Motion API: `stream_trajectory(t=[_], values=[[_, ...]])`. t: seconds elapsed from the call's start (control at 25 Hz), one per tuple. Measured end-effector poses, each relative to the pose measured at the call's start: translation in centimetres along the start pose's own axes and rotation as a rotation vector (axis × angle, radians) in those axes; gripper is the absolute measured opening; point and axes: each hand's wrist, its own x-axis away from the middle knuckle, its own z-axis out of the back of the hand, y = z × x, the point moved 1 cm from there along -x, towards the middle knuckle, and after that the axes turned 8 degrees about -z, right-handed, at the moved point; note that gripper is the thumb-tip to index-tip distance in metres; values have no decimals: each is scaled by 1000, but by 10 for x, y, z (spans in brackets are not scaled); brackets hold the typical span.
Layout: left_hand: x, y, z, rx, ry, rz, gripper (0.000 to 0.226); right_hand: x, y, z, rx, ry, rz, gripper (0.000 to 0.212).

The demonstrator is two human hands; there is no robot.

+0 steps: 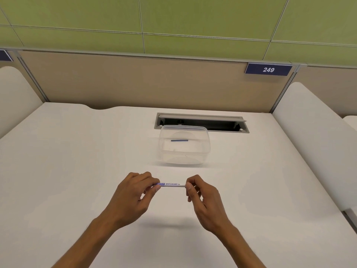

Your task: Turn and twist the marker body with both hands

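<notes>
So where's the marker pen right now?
In the head view, the whiteboard marker sits low centre, held level above the desk between the left hand and right hand, before the clear container.

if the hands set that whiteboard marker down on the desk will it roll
Probably. The whiteboard marker is a slim round barrel, and the white desk looks smooth. It looks stiff and light: the left hand and right hand pinch only its ends.

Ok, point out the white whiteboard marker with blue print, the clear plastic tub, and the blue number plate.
white whiteboard marker with blue print (172, 184), head view, on the printed barrel between both hands.
clear plastic tub (206, 147), head view, on its right wall.
blue number plate (268, 69), head view, on the digits 249.
</notes>
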Motion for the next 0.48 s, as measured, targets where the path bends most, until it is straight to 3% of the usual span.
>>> stream_trajectory(t=[0.16,0.48], values=[[2,0,0,21,-49,17,25,1,-1,1,120,36,72,23],[3,0,0,-11,-3,3,24,3,-6,-1,44,-12,42,37]])
